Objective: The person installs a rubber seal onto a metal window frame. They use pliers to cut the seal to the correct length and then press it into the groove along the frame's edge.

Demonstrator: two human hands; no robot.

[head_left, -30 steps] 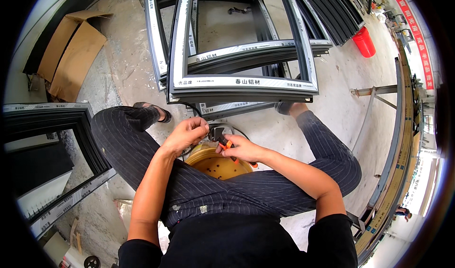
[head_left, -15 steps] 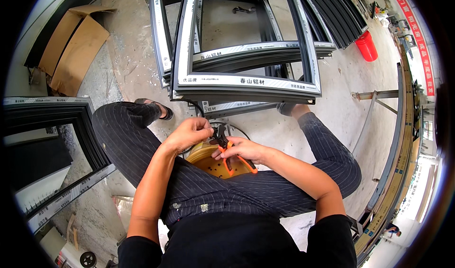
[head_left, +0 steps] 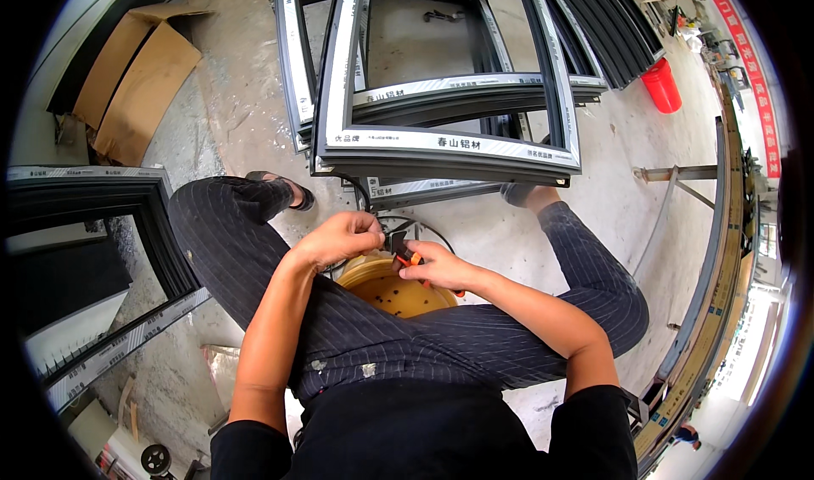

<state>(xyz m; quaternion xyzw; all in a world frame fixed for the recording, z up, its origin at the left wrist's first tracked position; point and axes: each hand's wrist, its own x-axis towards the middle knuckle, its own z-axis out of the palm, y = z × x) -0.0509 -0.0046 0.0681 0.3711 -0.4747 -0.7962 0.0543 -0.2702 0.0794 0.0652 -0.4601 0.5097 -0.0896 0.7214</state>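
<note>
Between my knees, my right hand (head_left: 439,266) is wrapped round a pair of cutting pliers (head_left: 412,261) with orange-and-black handles. The dark jaws point up toward my left hand (head_left: 346,236), whose thumb and fingers are pinched together close by. What that pinch holds is small and dark, and I cannot make it out. Under both hands sits a yellow bucket (head_left: 352,278), with several small dark bits scattered inside. A thin black strip or cable (head_left: 363,193) curves down from the frames toward my left hand.
Ahead, dark window frames (head_left: 449,141) with pale labelled film lie stacked. Another frame (head_left: 127,344) is at my left, near an open cardboard box (head_left: 148,81). A red bucket (head_left: 661,86) stands far right, and long profiles (head_left: 710,310) run along the right side.
The pliers have turned in my right hand, so their handles now mostly hide behind the fingers and show less over the bucket. My left hand stays pinched in nearly the same place.
</note>
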